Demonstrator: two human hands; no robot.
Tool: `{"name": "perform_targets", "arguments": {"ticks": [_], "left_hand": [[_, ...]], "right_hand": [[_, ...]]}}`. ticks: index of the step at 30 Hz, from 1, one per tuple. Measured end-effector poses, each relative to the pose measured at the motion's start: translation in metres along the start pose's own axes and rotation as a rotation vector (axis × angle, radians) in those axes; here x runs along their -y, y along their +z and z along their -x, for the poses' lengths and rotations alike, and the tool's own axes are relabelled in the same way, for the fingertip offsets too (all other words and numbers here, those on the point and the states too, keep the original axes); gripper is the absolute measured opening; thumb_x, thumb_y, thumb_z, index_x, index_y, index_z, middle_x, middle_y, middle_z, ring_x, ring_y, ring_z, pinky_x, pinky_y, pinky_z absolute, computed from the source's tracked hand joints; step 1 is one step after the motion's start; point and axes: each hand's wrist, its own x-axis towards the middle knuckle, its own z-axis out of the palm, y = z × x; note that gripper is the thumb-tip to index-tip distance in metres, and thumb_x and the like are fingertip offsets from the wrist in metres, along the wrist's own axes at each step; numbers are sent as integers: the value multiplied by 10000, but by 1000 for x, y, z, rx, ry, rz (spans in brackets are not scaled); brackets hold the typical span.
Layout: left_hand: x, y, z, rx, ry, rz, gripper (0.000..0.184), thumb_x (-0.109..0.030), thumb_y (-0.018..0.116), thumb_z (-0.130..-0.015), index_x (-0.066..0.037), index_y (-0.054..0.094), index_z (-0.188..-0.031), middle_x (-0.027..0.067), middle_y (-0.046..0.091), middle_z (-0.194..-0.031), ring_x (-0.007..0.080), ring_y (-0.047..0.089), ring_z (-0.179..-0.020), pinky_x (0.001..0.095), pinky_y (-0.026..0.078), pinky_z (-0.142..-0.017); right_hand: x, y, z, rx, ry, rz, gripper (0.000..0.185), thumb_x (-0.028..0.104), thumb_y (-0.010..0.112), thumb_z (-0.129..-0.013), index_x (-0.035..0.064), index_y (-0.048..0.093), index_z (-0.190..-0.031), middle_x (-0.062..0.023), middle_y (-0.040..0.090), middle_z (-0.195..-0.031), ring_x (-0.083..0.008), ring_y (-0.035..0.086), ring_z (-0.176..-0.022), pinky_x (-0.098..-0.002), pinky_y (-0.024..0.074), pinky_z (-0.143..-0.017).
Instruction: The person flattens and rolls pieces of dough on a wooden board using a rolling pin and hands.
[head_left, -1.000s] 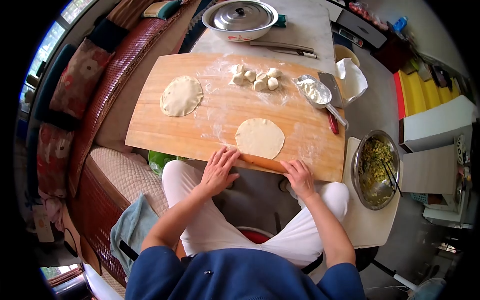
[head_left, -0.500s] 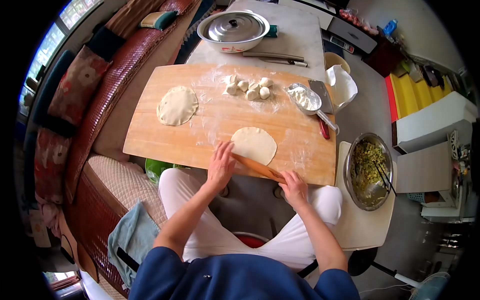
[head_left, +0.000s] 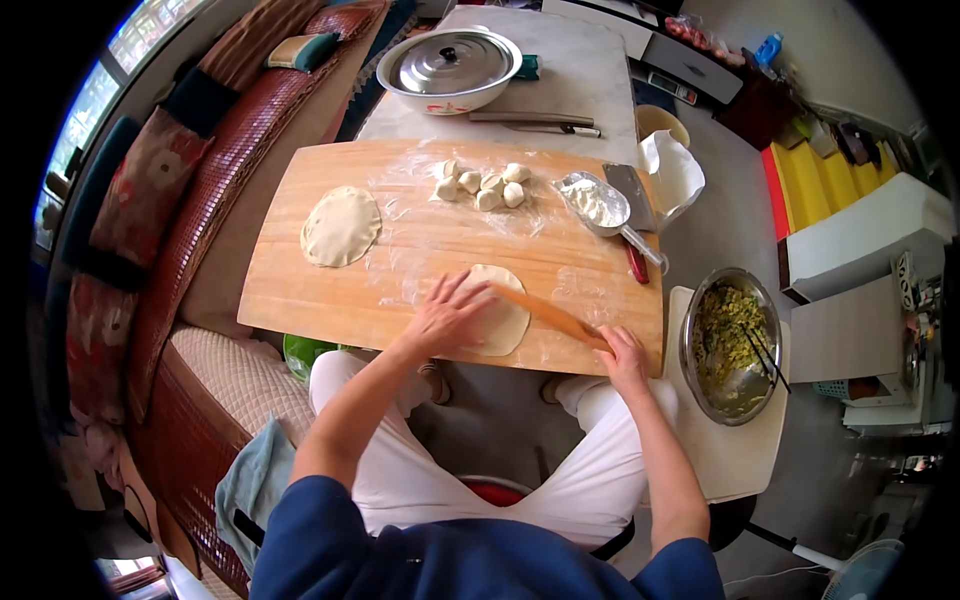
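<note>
My left hand, slightly blurred, lies with fingers spread over the left side of a round dough wrapper at the board's near edge. Its fingertips are close to the far end of a wooden rolling pin, which slants across the wrapper's right side. My right hand is closed on the pin's near right end. Farther left lies a round of dough with a crimped edge. Several dough balls sit near the back of the floured wooden board.
Right on the board are a metal scoop of flour and a cleaver with a red handle. A steel bowl of chopped filling with chopsticks stands at the right. Behind are a lidded basin, a knife and a flour bag.
My left hand has come off the rolling pin's end and spread over the wrapper. The pin has moved away from me and right with my right hand. The view has shifted slightly.
</note>
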Motion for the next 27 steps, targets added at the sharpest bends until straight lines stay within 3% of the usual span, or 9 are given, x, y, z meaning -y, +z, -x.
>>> {"name": "perform_targets", "arguments": {"ticks": [4,5,6,8,10,16,24,25,27], "left_hand": [[-28,2,56,-221,-206,125,671,-311,793,-750,-76,521,-1317,126,509,-1366,390,388,-1383,565,265,-1184],[-44,-1,60,-197,-221,131,715,-312,782,-768,-88,486,-1379,125,484,-1425,385,358,-1415,559,246,-1192],[-56,-5,57,-56,-256,100,816,-346,777,-777,-89,418,-1464,131,405,-1522,385,300,-1457,563,214,-1203],[-57,2,49,31,-293,69,909,-405,748,-805,-94,316,-1542,122,297,-1606,385,233,-1492,564,184,-1212],[-31,15,22,-4,-397,10,929,-459,705,-836,-93,265,-1568,107,252,-1631,390,207,-1500,565,172,-1212],[28,23,-57,-135,-633,-97,850,-630,543,-911,-93,344,-1540,75,294,-1625,344,224,-1505,535,190,-1214],[-86,5,45,110,-206,13,974,-591,680,-792,-133,302,-1565,63,268,-1635,342,227,-1506,548,188,-1211],[-86,4,46,119,-224,78,911,-524,685,-838,-123,303,-1561,86,268,-1633,348,216,-1509,534,182,-1217],[-72,7,31,-68,-401,137,846,-469,660,-878,-123,300,-1561,98,269,-1631,350,201,-1515,523,178,-1221]], "right_hand": [[24,-3,-19,204,-55,29,408,108,749,-774,105,666,-1173,-72,632,-1068,-302,606,-1060,-405,497,-899],[26,3,-25,276,-20,29,393,145,751,-784,142,668,-1168,-46,619,-1099,-277,579,-1105,-399,481,-914],[27,9,-34,283,-52,94,391,164,751,-791,152,668,-1173,-41,615,-1112,-274,571,-1116,-409,468,-927],[26,22,-59,298,-122,223,388,203,749,-804,173,666,-1182,-30,608,-1136,-267,555,-1138,-430,443,-954],[11,38,-91,223,-133,297,409,273,728,-848,225,652,-1247,-35,590,-1220,-270,517,-1188,-467,389,-1006],[-5,63,-129,-3,-104,346,435,285,720,-865,251,638,-1291,-45,554,-1354,-274,483,-1261,-463,360,-1044],[11,27,-39,90,-183,282,440,137,782,-751,127,651,-1170,-47,602,-1247,-269,541,-1179,-440,394,-1016],[9,22,-34,115,-170,243,428,133,779,-753,119,653,-1162,-57,610,-1213,-277,552,-1154,-432,412,-993],[4,11,-29,164,-154,162,405,123,772,-758,102,658,-1146,-75,628,-1146,-292,574,-1104,-416,448,-948]]}}
